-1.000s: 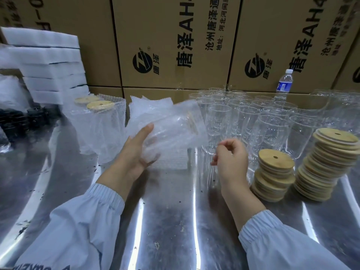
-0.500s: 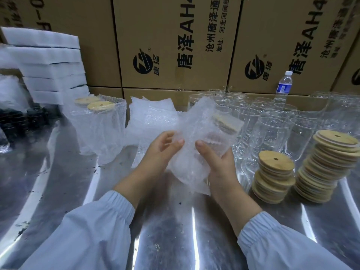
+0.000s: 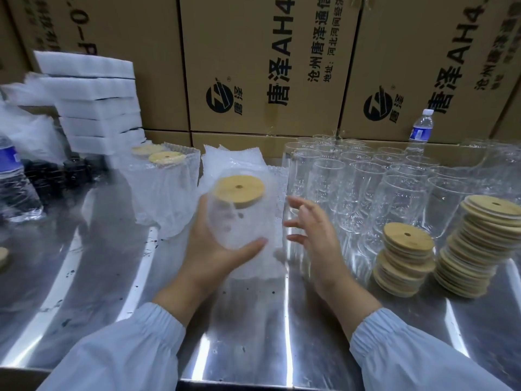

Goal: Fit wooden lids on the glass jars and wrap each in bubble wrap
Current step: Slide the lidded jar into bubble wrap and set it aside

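My left hand [image 3: 217,249] grips a bubble-wrapped glass jar [image 3: 242,218] upright above the steel table; its round wooden lid [image 3: 239,190] with a small hole faces up. To the jar's right, my right hand [image 3: 313,235] hovers with fingers spread, holding nothing. Several bare glass jars [image 3: 366,182] stand in rows at centre right. Two stacks of wooden lids [image 3: 406,263] sit at the right. Two wrapped, lidded jars [image 3: 163,182] stand at the left. Loose bubble wrap sheets [image 3: 234,162] lie behind the held jar.
Cardboard boxes [image 3: 267,66] wall off the back. White foam slabs [image 3: 93,100] are piled at back left, next to small black items [image 3: 56,173]. One water bottle [image 3: 14,182] stands at far left, another [image 3: 421,131] at back right. The steel table [image 3: 253,320] shows in front.
The jar was tilted in both hands while the wrap was folded round it; now it stands upright in my left hand, and my right hand has let go and moved off to the right.
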